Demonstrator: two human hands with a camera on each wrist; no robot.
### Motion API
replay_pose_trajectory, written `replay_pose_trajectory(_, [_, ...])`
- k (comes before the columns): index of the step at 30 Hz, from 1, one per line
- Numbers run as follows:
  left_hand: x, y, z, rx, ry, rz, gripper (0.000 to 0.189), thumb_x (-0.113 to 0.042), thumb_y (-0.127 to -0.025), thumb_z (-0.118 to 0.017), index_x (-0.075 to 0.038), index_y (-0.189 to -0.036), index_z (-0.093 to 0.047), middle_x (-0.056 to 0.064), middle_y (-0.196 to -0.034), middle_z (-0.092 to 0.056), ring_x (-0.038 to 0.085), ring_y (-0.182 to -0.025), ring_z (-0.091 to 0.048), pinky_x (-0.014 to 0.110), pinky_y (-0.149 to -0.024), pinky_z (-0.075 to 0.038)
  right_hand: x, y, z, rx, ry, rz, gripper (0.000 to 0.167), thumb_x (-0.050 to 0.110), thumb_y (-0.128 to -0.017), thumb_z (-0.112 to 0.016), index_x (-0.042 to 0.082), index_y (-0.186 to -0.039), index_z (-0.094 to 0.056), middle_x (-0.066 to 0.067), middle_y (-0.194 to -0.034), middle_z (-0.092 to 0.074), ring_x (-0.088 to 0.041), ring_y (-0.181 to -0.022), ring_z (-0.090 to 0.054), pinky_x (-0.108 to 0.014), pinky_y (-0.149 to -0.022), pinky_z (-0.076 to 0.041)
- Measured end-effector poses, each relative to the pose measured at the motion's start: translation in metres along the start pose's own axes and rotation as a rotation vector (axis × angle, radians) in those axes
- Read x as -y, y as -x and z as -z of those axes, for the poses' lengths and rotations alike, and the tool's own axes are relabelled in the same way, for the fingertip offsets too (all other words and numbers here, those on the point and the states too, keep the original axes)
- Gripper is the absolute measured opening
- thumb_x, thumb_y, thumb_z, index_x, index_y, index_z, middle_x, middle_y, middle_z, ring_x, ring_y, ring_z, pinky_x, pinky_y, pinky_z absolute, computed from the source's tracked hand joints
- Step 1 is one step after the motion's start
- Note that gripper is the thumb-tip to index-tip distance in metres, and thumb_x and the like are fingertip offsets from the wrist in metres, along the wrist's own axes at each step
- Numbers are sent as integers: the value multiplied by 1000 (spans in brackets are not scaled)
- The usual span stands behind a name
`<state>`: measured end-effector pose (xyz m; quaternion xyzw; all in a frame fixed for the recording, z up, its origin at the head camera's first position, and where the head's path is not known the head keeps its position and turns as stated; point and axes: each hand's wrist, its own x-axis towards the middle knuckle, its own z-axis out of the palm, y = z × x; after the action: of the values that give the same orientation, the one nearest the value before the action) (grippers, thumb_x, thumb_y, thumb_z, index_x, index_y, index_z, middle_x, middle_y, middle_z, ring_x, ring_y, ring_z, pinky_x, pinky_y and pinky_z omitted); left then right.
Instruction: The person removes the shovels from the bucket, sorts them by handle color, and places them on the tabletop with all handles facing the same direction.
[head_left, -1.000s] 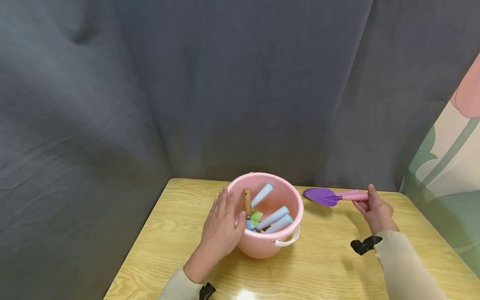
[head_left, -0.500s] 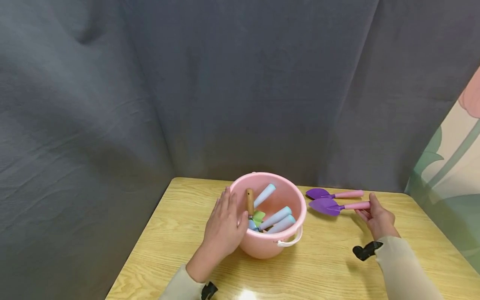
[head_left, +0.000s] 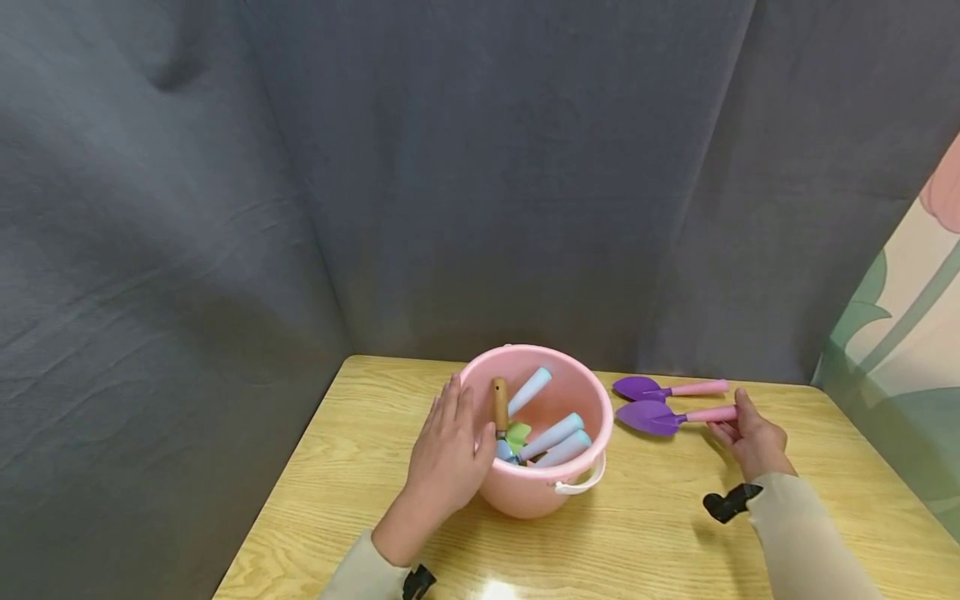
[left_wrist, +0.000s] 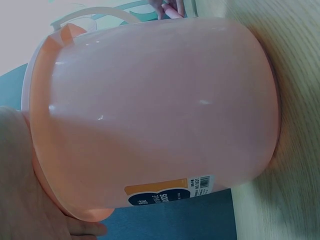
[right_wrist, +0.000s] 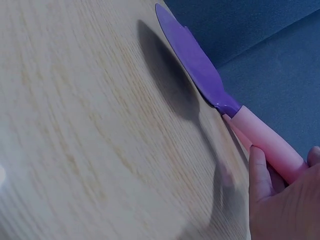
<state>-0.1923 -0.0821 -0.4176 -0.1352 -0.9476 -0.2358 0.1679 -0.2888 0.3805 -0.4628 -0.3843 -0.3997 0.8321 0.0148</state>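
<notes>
My right hand (head_left: 757, 437) grips the pink handle of a garden trowel (head_left: 648, 417) with a purple blade. In the right wrist view this trowel (right_wrist: 195, 62) is held just off the tabletop, its shadow apart from it. A second, matching trowel (head_left: 699, 388) lies right behind it at the table's back edge. Fingers straight, my left hand (head_left: 450, 454) rests against the left rim of a pink bucket (head_left: 525, 493). The left wrist view shows the upright bucket (left_wrist: 165, 100) from its side. Inside stand a wooden-handled tool (head_left: 501, 404) and several tools with pale blue handles (head_left: 530, 392); their lower ends are mostly hidden.
The wooden table (head_left: 360, 467) ends at a dark grey curtain (head_left: 480, 183) behind and at the left. A wall with a painted flower (head_left: 915, 317) borders the right side. The bucket's white carrying handle (head_left: 583, 483) hangs at its front right.
My right hand has brought the held trowel a little toward me, apart from the second trowel, which now shows fully behind it. My left hand stays at the bucket's rim.
</notes>
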Motion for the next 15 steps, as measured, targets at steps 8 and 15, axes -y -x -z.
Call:
replay_pose_trajectory(8, [0,1,0,10,1,11,67,-40,-102,-47,2,-154,-38,20,-166,-24,32,-154,-22,49,-123,-24,-2,0,2,9,-6,-24,31,38,-87,-74,14,-68,-70,-5,-68,-70,-17,-64,-71,-35,-71,-62])
replay_pose_trajectory(15, [-1,1,0,9,0,5,67,-40,-103,-46,3,-153,-38,21,-165,-24,33,-154,-22,49,-123,-23,-5,3,6,62,-10,-24,30,37,-89,-73,14,-69,-72,-5,-70,-71,-17,-67,-72,-36,-73,-62])
